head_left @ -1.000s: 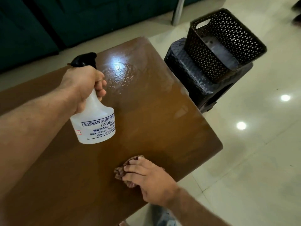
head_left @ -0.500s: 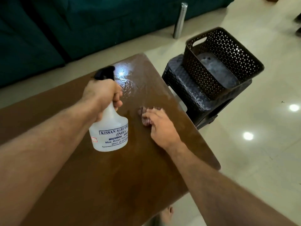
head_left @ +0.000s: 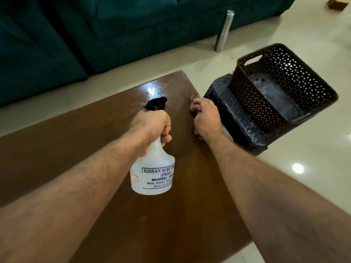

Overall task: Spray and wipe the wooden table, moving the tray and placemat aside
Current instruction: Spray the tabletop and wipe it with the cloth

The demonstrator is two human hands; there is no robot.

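The brown wooden table (head_left: 76,152) fills the lower left of the head view, with a wet shiny patch (head_left: 157,90) near its far right corner. My left hand (head_left: 152,126) grips the neck of a white spray bottle (head_left: 153,173) with a black trigger head, held above the table's middle. My right hand (head_left: 207,118) presses a small dark reddish cloth (head_left: 194,106) onto the table at its right edge, just right of the wet patch. Most of the cloth is hidden under my fingers.
A dark perforated basket (head_left: 284,88) sits tilted on a black stool (head_left: 233,114) right beside the table's right edge. A teal sofa (head_left: 95,35) with a metal leg (head_left: 224,31) stands behind. Glossy cream floor tiles (head_left: 303,177) surround the table.
My right hand has slid the cloth from the table's near edge up to its far right edge. My left hand has carried the bottle toward the table's far end.
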